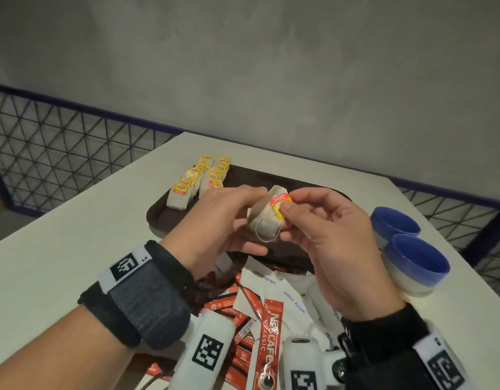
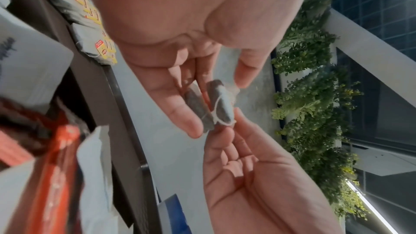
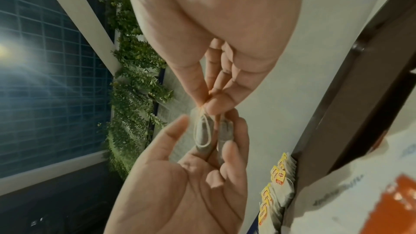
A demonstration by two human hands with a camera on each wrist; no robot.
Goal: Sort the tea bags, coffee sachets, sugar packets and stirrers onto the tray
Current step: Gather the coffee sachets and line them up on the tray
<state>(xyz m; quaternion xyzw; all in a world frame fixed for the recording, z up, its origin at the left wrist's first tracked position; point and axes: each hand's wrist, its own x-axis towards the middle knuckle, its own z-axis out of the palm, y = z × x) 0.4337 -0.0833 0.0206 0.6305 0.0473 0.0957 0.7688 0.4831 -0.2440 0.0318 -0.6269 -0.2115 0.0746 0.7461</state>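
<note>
Both hands raise a tea bag [image 1: 267,218] over the brown tray [image 1: 158,218]: left hand [image 1: 220,220] cradles its soft, light pouch, right hand [image 1: 324,235] pinches the paper tag [image 1: 281,205], likely the safest hold.

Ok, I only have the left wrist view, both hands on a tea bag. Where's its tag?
Observer: The right hand pinches the yellow and red tag against the tea bag; the left hand holds the bag's other side.
Operator: What's on the tray already?
Observer: Two rows of sorted tea bags at the far left corner of the dark tray.
Operator: What's left?
Observer: Red coffee sachets and white sugar packets piled nearest the person.
</note>
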